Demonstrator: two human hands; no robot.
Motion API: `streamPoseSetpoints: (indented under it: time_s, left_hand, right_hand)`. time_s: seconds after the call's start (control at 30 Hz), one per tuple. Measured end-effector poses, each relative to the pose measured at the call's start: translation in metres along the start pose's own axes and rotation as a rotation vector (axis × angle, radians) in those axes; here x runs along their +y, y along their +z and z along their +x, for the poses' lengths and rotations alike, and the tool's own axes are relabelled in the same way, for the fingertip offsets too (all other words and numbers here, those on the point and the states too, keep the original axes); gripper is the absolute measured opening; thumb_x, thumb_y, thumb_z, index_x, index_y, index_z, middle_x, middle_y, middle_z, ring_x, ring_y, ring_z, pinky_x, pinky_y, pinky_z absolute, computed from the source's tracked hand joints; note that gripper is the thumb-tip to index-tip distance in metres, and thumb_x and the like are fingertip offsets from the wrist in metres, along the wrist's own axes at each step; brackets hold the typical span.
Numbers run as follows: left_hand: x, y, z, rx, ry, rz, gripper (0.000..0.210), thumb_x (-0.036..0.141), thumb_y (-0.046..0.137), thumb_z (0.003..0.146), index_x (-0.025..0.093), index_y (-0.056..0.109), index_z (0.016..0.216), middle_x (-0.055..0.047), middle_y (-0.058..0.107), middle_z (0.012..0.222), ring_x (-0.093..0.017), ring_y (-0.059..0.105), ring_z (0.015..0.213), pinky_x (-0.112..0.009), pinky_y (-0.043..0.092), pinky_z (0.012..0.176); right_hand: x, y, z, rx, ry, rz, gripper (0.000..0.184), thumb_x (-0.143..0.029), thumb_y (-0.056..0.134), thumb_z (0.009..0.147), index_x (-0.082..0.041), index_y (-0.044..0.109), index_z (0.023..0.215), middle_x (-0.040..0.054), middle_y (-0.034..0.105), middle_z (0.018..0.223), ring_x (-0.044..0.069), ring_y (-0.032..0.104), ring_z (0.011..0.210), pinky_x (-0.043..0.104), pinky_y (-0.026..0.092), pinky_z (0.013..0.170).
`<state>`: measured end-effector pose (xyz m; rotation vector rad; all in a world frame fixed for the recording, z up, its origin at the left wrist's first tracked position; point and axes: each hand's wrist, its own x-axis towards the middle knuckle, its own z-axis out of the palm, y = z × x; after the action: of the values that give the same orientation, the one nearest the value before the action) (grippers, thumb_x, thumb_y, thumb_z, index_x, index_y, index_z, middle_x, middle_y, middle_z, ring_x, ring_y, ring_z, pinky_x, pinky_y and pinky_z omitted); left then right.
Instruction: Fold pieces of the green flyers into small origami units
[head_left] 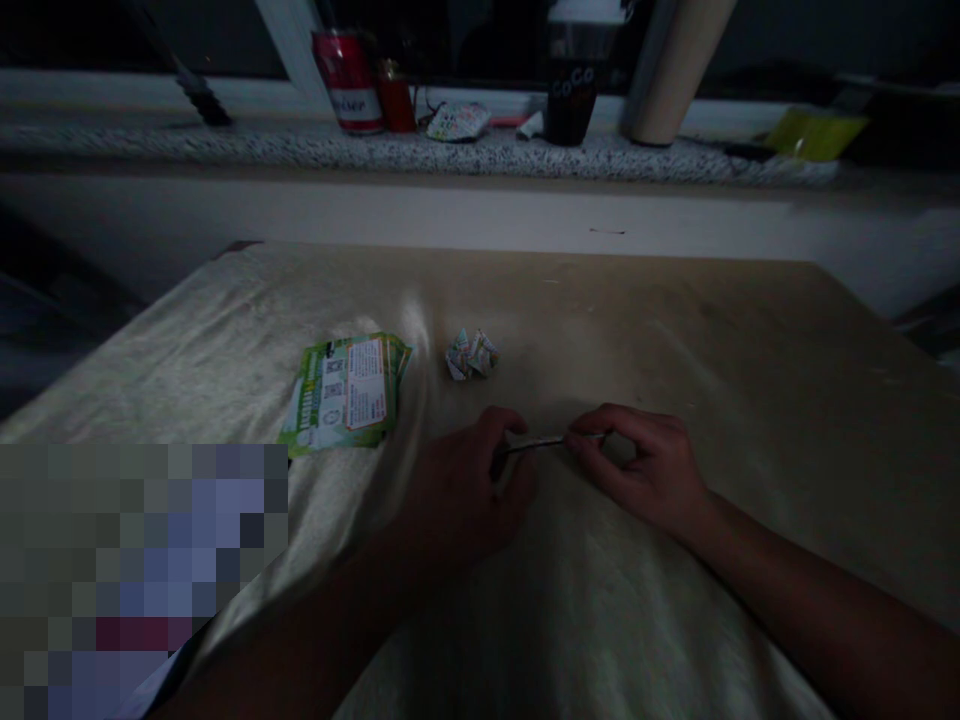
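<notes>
A thin, narrow strip (538,443), likely folded paper, is stretched between both hands just above the table. My left hand (469,485) pinches its left end, with the fingers in deep shadow. Thumb and forefinger of my right hand (649,460) close on the other end, and a bit of the strip pokes out past them. Beyond my left hand lies a small crumpled or folded piece of patterned paper (472,355). To its left rests a green and white printed packet (341,395), flat on the cloth.
A pale cloth covers the table (600,300). Behind it, the stone windowsill (480,150) bears a red can (349,85), a red lighter-like object (395,97), a crumpled wrapper (457,122), a dark cup (574,85), a tan cylinder (675,75) and a yellow-green item (817,133).
</notes>
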<state>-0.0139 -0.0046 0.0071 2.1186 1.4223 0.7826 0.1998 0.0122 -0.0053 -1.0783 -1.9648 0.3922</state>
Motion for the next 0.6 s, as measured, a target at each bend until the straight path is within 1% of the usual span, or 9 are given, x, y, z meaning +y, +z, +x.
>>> streamPoseSetpoints:
  time_s: [0.1, 0.27, 0.43, 0.6]
  left_hand:
    - [0.0012, 0.0001, 0.0003, -0.014, -0.022, -0.027, 0.022, 0.029, 0.057, 0.087, 0.02, 0.055, 0.106, 0.006, 0.058, 0.061, -0.012, 0.054, 0.051, -0.023, 0.036, 0.051]
    - [0.004, -0.0013, 0.0013, 0.007, -0.087, -0.046, 0.019, 0.033, 0.055, 0.091, 0.019, 0.056, 0.104, 0.004, 0.059, 0.063, -0.013, 0.057, 0.054, -0.024, 0.037, 0.052]
    - [0.0019, 0.0, 0.0009, -0.015, -0.08, -0.066, 0.02, 0.032, 0.058, 0.089, 0.02, 0.056, 0.106, 0.003, 0.063, 0.068, -0.013, 0.059, 0.057, -0.025, 0.039, 0.054]
    - [0.0017, 0.0013, 0.0011, -0.026, -0.089, -0.059, 0.02, 0.032, 0.058, 0.088, 0.021, 0.056, 0.105, 0.004, 0.063, 0.066, -0.014, 0.058, 0.055, -0.025, 0.038, 0.053]
  right_hand:
    - [0.0006, 0.0006, -0.0007, -0.013, 0.025, 0.011, 0.012, -0.028, 0.068, 0.088, -0.019, 0.069, 0.081, 0.0016, 0.071, 0.065, 0.013, 0.065, 0.054, 0.024, 0.05, 0.051]
    - [-0.0011, 0.0011, -0.0007, -0.033, -0.025, 0.017, 0.012, -0.026, 0.067, 0.089, -0.017, 0.069, 0.082, 0.0031, 0.071, 0.067, 0.013, 0.065, 0.055, 0.024, 0.049, 0.051]
    - [-0.0011, 0.0012, -0.0001, -0.029, -0.009, 0.028, 0.011, -0.024, 0.068, 0.089, -0.016, 0.07, 0.081, 0.0018, 0.07, 0.065, 0.012, 0.063, 0.053, 0.023, 0.048, 0.051]
    - [0.0001, 0.0022, -0.0004, 0.003, -0.039, 0.03, 0.009, -0.022, 0.068, 0.088, -0.015, 0.07, 0.081, 0.0008, 0.069, 0.064, 0.011, 0.063, 0.053, 0.021, 0.048, 0.051]
